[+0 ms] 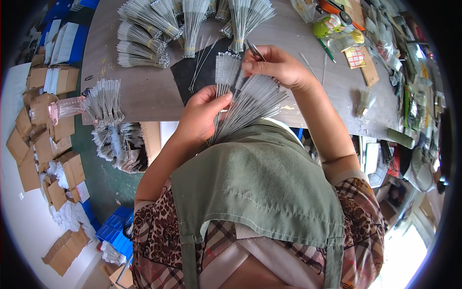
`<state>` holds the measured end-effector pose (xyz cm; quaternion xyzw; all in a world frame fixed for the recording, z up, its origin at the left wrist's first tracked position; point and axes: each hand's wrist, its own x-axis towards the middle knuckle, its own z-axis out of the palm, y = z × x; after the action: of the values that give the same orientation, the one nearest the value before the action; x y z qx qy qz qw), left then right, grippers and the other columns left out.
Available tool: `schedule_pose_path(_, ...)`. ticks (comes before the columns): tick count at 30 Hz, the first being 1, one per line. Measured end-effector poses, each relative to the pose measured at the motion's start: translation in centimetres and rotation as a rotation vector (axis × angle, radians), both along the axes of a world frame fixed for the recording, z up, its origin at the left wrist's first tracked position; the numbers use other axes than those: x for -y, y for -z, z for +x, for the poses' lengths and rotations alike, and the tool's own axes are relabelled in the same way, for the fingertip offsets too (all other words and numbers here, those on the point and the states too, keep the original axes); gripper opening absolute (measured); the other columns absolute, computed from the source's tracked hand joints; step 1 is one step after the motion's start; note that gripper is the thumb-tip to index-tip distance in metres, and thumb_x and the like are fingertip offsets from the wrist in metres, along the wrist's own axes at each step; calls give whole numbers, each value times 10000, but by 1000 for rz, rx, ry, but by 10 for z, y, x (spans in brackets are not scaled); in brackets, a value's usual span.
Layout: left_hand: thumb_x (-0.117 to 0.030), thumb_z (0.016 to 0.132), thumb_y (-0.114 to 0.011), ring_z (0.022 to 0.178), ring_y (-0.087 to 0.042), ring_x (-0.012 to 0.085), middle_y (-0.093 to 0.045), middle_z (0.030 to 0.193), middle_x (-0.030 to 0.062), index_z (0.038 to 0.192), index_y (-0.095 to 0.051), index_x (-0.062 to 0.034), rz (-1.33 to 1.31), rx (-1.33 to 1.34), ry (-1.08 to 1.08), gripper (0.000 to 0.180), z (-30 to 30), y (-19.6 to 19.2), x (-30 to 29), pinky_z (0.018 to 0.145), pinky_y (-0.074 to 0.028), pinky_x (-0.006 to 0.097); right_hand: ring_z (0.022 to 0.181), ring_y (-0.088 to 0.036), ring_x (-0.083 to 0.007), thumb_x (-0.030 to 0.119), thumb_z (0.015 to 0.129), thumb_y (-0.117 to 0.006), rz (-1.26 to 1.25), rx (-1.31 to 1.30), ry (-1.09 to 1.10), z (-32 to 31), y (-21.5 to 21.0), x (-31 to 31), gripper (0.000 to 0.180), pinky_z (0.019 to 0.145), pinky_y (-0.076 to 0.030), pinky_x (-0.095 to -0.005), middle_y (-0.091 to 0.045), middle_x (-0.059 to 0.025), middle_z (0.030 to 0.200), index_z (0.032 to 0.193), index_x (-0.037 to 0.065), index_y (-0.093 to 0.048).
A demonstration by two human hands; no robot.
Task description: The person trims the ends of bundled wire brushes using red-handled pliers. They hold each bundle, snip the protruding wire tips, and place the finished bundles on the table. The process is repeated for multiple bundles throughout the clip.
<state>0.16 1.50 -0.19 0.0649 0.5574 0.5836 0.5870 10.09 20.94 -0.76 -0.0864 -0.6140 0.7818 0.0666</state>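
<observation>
Item: fan of thin wire-stemmed brushes [250, 98], white bristle heads up, stems converging low toward the green apron [260, 188]; held above the near edge of the tabletop [144, 91], over the black mat [192, 72]. I log the left hand [202, 115] clamped round the gathered stems, fingers narrow, thumb pressed across the bunch. The right hand [274, 65] sits at the bristle ends, fingers pinched on a few heads; a slim metal tool or stem pokes above its knuckles, and I cannot tell which. Step in hand, as I judge it: sorting or counting the brushes into an even bunch. The next move, by my reading, calls for levelling the heads while the left grip stays firm, lest stems slip from the fan. Outward: tied bundles of like brushes [144, 29] ranked along the far tabletop; loose single brushes [199, 58] on the mat; a further bundle [103, 101] at the left edge. Right side: green tape roll [325, 26], yellow-red card [356, 57], cluttered packets. Surface: grey, worn, scuffed. Room: cardboard boxes [43, 144] scattered on the floor at left, blue crates [115, 231] below, bright daylight at lower right.
</observation>
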Motion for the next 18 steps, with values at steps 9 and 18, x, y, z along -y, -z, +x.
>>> schedule_pose_path(9, -116, 870, -563, 824, -589, 143, -593, 920, 69, 1004, -525, 5, 70, 64, 14, 184, 0, 4, 0, 724, -487, 285, 668, -527, -81, 204, 783, -683, 71, 102, 17, -13, -2, 0, 228, 626, -439, -229, -555, -8, 748, 839, 37, -539)
schedule_pose_path(18, -147, 877, -563, 783, -570, 121, -578, 862, 54, 942, -530, -5, 88, 75, -61, 159, 1, 4, 0, 694, -484, 265, 722, -498, -53, 122, 774, -681, -51, 86, -14, -5, 7, -2, 180, 699, -401, -193, -546, 30, 789, 879, 55, -552)
